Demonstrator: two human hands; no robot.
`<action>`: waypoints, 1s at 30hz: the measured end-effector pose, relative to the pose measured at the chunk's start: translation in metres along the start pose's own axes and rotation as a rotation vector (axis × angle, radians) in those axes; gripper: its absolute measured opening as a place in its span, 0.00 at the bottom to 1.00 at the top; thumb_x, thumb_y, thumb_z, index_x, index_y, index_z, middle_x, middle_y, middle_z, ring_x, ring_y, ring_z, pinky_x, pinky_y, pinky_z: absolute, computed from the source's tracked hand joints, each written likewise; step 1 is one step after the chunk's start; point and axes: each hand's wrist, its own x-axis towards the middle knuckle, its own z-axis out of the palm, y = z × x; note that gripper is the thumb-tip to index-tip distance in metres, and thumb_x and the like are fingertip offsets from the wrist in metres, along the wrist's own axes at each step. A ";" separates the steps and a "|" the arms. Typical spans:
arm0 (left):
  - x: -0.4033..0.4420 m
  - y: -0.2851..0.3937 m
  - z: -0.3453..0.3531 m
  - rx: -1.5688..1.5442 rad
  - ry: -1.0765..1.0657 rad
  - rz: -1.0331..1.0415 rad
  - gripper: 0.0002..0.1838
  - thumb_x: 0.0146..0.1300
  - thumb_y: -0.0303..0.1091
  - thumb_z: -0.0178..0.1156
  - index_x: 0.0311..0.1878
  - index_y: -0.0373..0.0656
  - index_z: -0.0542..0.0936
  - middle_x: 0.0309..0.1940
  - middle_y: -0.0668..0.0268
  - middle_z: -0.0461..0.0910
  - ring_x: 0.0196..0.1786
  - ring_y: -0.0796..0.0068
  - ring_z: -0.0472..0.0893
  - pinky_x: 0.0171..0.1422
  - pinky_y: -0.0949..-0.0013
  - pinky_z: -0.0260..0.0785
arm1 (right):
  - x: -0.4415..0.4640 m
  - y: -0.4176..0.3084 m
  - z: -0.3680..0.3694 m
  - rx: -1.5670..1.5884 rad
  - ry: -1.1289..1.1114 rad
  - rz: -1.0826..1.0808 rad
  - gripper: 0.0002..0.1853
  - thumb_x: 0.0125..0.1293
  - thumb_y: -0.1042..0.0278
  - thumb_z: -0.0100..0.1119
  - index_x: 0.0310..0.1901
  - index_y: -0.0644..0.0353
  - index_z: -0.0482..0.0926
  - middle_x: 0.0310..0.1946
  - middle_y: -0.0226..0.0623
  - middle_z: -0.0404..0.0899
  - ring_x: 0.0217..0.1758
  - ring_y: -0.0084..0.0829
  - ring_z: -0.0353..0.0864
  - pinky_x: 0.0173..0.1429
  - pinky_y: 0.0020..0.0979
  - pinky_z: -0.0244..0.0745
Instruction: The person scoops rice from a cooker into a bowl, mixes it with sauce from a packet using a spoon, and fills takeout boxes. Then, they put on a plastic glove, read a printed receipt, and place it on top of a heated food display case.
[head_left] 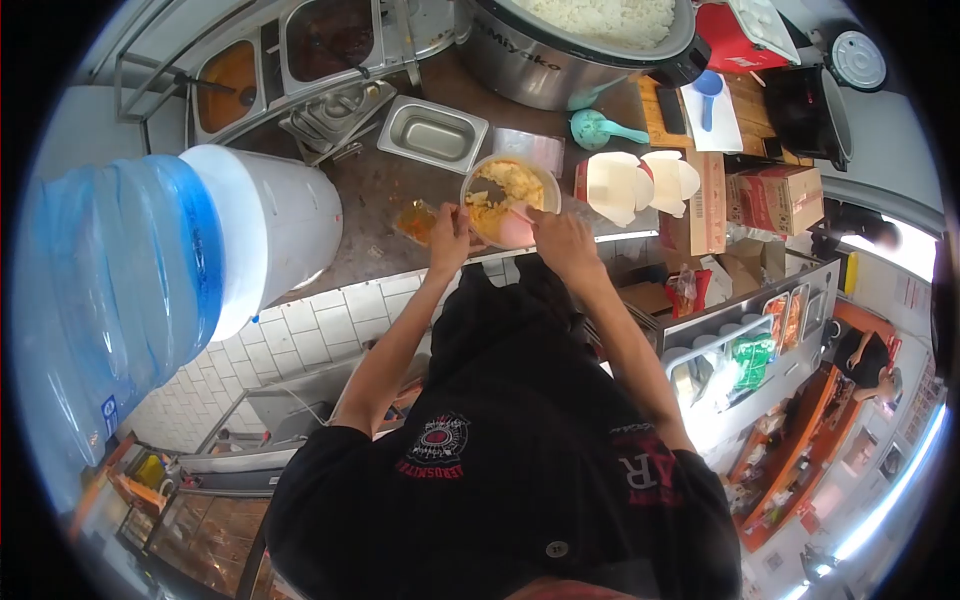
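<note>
A round plastic tub [552,192] with crumbly yellow food [510,180] stands near the front edge of the counter. At its left rim is my left hand [449,238], fingers closed on the tub's edge. My right hand [565,242] grips a pink scoop [517,228], which dips into the near side of the tub. Just left of my left hand lies a small clear packet [415,221] with something orange inside. Behind the tub sits a clear plastic pack [530,150], and a steel pan [433,135] is to its left.
A large rice cooker [540,75] full of rice stands at the back. Open paper boxes [612,187] and a teal scoop [600,130] lie to the right. A white bucket [285,220] and a blue water bottle [130,290] crowd the left. Sauce pans [228,90] sit behind.
</note>
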 end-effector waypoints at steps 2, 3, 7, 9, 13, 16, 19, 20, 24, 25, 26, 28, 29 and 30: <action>-0.025 -0.014 0.022 -0.142 0.017 -0.111 0.12 0.78 0.39 0.47 0.53 0.40 0.66 0.48 0.58 0.73 0.48 0.59 0.84 0.42 0.56 0.86 | -0.005 0.000 0.027 -0.131 0.033 0.031 0.21 0.66 0.68 0.51 0.61 0.53 0.74 0.33 0.55 0.83 0.40 0.51 0.86 0.43 0.49 0.80; -0.031 -0.016 0.028 -0.212 0.028 -0.153 0.12 0.78 0.39 0.47 0.54 0.40 0.66 0.48 0.57 0.73 0.48 0.58 0.84 0.43 0.56 0.86 | -0.002 -0.006 0.033 0.021 0.099 0.097 0.22 0.67 0.69 0.50 0.63 0.53 0.72 0.33 0.57 0.83 0.39 0.54 0.85 0.41 0.53 0.79; -0.055 -0.015 0.021 -0.241 -0.242 -0.391 0.12 0.76 0.40 0.52 0.52 0.42 0.70 0.39 0.60 0.78 0.44 0.62 0.86 0.39 0.63 0.83 | -0.017 -0.011 0.013 0.303 0.128 0.176 0.24 0.71 0.67 0.47 0.69 0.53 0.66 0.31 0.59 0.82 0.36 0.59 0.84 0.41 0.58 0.76; -0.039 -0.013 0.009 -0.141 -0.059 -0.196 0.13 0.75 0.40 0.53 0.52 0.42 0.70 0.39 0.61 0.77 0.43 0.61 0.86 0.39 0.62 0.84 | -0.019 -0.012 0.002 0.360 0.207 0.318 0.24 0.73 0.66 0.46 0.70 0.53 0.64 0.30 0.60 0.82 0.35 0.61 0.83 0.42 0.59 0.75; 0.017 -0.030 -0.004 0.237 -0.046 0.268 0.12 0.74 0.39 0.54 0.51 0.41 0.69 0.40 0.61 0.76 0.41 0.61 0.85 0.38 0.59 0.86 | 0.016 -0.019 0.051 0.318 0.173 0.267 0.24 0.72 0.62 0.48 0.69 0.53 0.67 0.34 0.58 0.83 0.38 0.59 0.84 0.44 0.57 0.77; 0.010 -0.003 -0.012 0.054 -0.110 0.082 0.11 0.75 0.37 0.53 0.49 0.39 0.69 0.40 0.61 0.74 0.38 0.64 0.84 0.38 0.58 0.88 | 0.017 -0.002 0.019 0.221 0.071 -0.042 0.19 0.71 0.63 0.52 0.62 0.49 0.77 0.33 0.57 0.83 0.40 0.59 0.83 0.48 0.54 0.78; 0.005 0.000 -0.008 0.040 -0.049 0.032 0.09 0.76 0.35 0.51 0.48 0.38 0.68 0.39 0.61 0.74 0.38 0.67 0.84 0.39 0.59 0.88 | 0.003 -0.007 -0.022 0.002 -0.062 -0.015 0.18 0.70 0.62 0.53 0.59 0.44 0.80 0.34 0.54 0.84 0.40 0.57 0.83 0.48 0.52 0.79; 0.001 -0.003 -0.003 -0.008 -0.024 0.032 0.10 0.76 0.36 0.50 0.49 0.40 0.68 0.41 0.62 0.73 0.40 0.66 0.84 0.40 0.58 0.87 | 0.000 -0.006 -0.024 -0.093 -0.092 -0.005 0.18 0.70 0.62 0.53 0.59 0.44 0.80 0.34 0.54 0.83 0.39 0.57 0.83 0.47 0.52 0.79; -0.029 -0.011 0.015 -0.196 0.010 -0.070 0.11 0.77 0.40 0.50 0.51 0.42 0.67 0.45 0.62 0.73 0.45 0.64 0.84 0.44 0.57 0.86 | 0.006 -0.008 0.007 -0.018 0.052 0.065 0.18 0.71 0.64 0.51 0.60 0.50 0.77 0.29 0.50 0.84 0.34 0.53 0.85 0.39 0.51 0.79; -0.040 -0.013 0.018 -0.247 0.008 -0.126 0.12 0.77 0.40 0.50 0.51 0.42 0.67 0.45 0.62 0.73 0.45 0.64 0.84 0.45 0.57 0.85 | -0.003 -0.018 -0.005 0.105 0.115 0.080 0.18 0.71 0.65 0.51 0.61 0.51 0.76 0.28 0.51 0.83 0.33 0.54 0.84 0.38 0.52 0.79; -0.049 -0.016 0.015 -0.243 -0.037 -0.184 0.11 0.77 0.39 0.50 0.51 0.41 0.67 0.44 0.62 0.74 0.43 0.66 0.84 0.42 0.58 0.86 | -0.014 -0.024 -0.009 0.232 0.170 0.100 0.18 0.71 0.66 0.50 0.61 0.52 0.76 0.27 0.52 0.83 0.32 0.55 0.84 0.37 0.53 0.78; -0.052 -0.017 0.007 -0.240 -0.116 -0.277 0.11 0.76 0.37 0.51 0.51 0.39 0.66 0.41 0.61 0.75 0.39 0.69 0.84 0.38 0.61 0.87 | -0.010 -0.015 0.002 0.295 0.293 0.114 0.21 0.71 0.66 0.50 0.64 0.56 0.73 0.26 0.55 0.82 0.30 0.56 0.83 0.37 0.55 0.77; -0.051 -0.016 0.002 -0.124 -0.044 -0.126 0.11 0.76 0.37 0.50 0.51 0.39 0.66 0.41 0.60 0.75 0.40 0.68 0.84 0.38 0.61 0.87 | -0.002 -0.008 0.019 0.314 0.345 0.139 0.22 0.71 0.66 0.50 0.65 0.56 0.72 0.26 0.55 0.82 0.30 0.56 0.83 0.36 0.55 0.77; -0.043 -0.004 -0.001 -0.007 0.024 0.028 0.11 0.76 0.37 0.50 0.51 0.39 0.66 0.42 0.60 0.75 0.42 0.67 0.84 0.37 0.60 0.87 | 0.006 -0.007 0.031 0.329 0.347 0.161 0.22 0.71 0.65 0.51 0.65 0.54 0.72 0.29 0.54 0.82 0.31 0.57 0.83 0.38 0.55 0.77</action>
